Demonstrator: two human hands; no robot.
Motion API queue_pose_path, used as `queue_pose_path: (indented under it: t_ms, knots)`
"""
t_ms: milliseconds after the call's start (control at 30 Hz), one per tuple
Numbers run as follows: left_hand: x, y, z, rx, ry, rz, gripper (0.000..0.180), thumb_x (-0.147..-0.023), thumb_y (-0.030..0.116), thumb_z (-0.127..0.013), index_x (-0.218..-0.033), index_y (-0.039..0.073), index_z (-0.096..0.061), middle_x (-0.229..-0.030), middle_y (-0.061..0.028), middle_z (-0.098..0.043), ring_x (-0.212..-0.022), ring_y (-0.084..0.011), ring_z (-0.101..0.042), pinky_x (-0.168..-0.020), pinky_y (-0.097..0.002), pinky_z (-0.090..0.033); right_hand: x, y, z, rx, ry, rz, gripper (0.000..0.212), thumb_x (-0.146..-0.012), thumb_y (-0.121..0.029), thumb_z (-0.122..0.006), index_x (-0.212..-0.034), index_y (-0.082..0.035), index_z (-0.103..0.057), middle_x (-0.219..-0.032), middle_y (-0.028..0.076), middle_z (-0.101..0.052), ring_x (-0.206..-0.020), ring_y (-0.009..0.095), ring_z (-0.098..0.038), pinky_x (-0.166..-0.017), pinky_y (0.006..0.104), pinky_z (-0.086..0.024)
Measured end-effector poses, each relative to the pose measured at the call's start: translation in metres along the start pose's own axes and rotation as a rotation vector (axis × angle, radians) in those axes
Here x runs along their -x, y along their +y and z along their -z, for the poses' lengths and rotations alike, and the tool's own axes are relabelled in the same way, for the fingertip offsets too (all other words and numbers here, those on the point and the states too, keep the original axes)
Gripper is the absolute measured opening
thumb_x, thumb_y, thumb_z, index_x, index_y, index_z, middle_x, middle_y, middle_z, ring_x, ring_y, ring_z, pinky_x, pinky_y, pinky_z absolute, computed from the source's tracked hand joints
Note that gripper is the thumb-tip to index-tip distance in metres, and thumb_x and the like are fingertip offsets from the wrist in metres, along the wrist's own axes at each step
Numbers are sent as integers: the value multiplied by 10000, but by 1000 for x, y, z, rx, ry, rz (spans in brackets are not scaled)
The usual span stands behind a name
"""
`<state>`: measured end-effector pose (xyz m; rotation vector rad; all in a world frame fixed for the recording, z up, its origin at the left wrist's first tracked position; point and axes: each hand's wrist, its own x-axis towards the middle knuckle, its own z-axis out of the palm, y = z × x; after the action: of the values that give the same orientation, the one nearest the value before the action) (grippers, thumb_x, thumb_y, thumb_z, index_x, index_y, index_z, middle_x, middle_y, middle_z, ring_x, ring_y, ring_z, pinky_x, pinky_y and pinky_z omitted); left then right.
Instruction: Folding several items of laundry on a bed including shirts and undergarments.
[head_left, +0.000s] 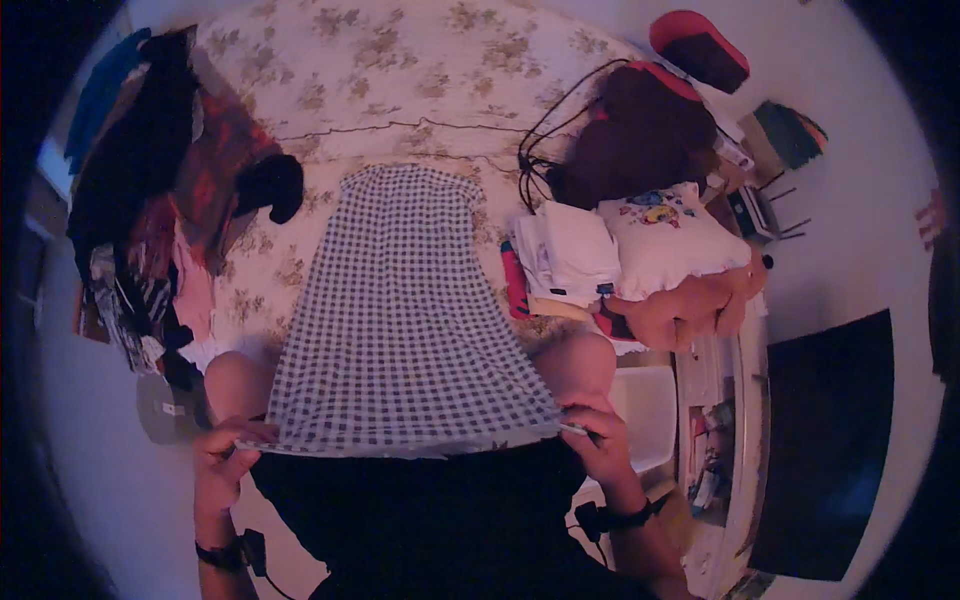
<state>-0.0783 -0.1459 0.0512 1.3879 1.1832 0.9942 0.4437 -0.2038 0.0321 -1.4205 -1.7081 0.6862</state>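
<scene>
- While both hands grip its near edge, the checked cloth (pixel 390 310) lies spread down the middle of the frame, narrower at its far end and widest at the edge nearest the person.
- Left hand (pixel 225 455), lower left of centre: fingers pinching the cloth's lower-left corner against the thumb.
- Right hand (pixel 603 440), lower right of centre: fingers pinching the lower-right corner; the exact thumb placement is hard to make out in the dim light.
- Near edge found drawn nearly straight between the two grips; a paler strip shows along it, possibly the inner side, though this cannot be confirmed.
- Far end rests on the floral cover (pixel 265 270), with slight creasing at its upper corners. Knees flank the lower part.
- Step in hand, as judged: straightening and smoothing the cloth, held by its wide edge.
- Next move, as judged: calls for both corners to be kept level and under even tension, so that the layers do not slip or bunch.
- Adjacent items: clothes pile (pixel 150 180) at upper left; folded white stack (pixel 580 250) and printed cushion (pixel 670 235) right of centre, both apart from the cloth.
</scene>
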Motion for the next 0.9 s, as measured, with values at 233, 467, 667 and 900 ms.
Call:
queue_pose_path:
  t_ms: [233,467,667,900]
  knots:
    - [18,-11,26,-65,-277,326,83,-814,73,-801,-843,3,-766,-754,-51,-739,-661,-93,-653,-598,-266,-476,21,-6,18,-160,-189,-425,105,-879,-75,-720,-916,23,-713,-897,82,-716,-843,158,-664,-744,304,-501]
    - [-9,-16,34,-7,-355,414,96,-835,76,-798,-871,1,-751,-726,-28,-698,-636,-93,-625,-591,-264,-464,-1,-6,8,-88,-186,-617,61,-889,-53,-724,-879,-3,-692,-712,4,-627,-672,89,-566,-601,273,-426]
    - [-77,-27,31,-57,-366,290,138,-859,127,-806,-916,20,-742,-788,-15,-690,-728,-86,-628,-650,-255,-480,-58,17,-2,71,-336,-460,108,-940,-105,-705,-987,-8,-712,-797,-42,-614,-720,59,-553,-645,245,-434]
    - [-244,-55,13,-79,-151,320,159,-953,200,-717,-955,42,-727,-785,40,-651,-733,-54,-591,-673,-243,-474,-177,45,-41,50,-72,-346,124,-963,-128,-708,-989,-6,-711,-807,-37,-623,-736,69,-528,-649,258,-429]
